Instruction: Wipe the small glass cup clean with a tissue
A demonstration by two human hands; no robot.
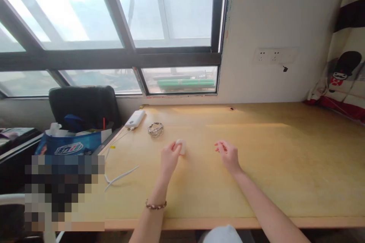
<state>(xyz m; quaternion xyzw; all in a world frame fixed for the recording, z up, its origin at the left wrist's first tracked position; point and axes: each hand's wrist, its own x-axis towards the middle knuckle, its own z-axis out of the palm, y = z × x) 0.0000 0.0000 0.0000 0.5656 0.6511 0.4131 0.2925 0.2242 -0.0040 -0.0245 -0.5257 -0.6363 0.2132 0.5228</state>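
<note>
My left hand (170, 156) is closed around the side of a small white rounded case (183, 147), held just above or on the wooden table; I cannot tell which. The thumb and fingers cover part of the case. To its right, my right hand (229, 156) hovers over the table with its fingers curled and pinched together. Whatever lies between those fingertips, if anything, is too small to make out. Beyond my left hand lies a silvery metal coil (155, 130), resembling a bracelet.
The wooden table (285, 174) meets the wall and window. At its back left sits a white power bank (135, 119) with a white cable (122, 175) trailing forward. A black chair (84, 102) with a blue bag (71, 142) stands left. Curtain (346, 72) hangs right.
</note>
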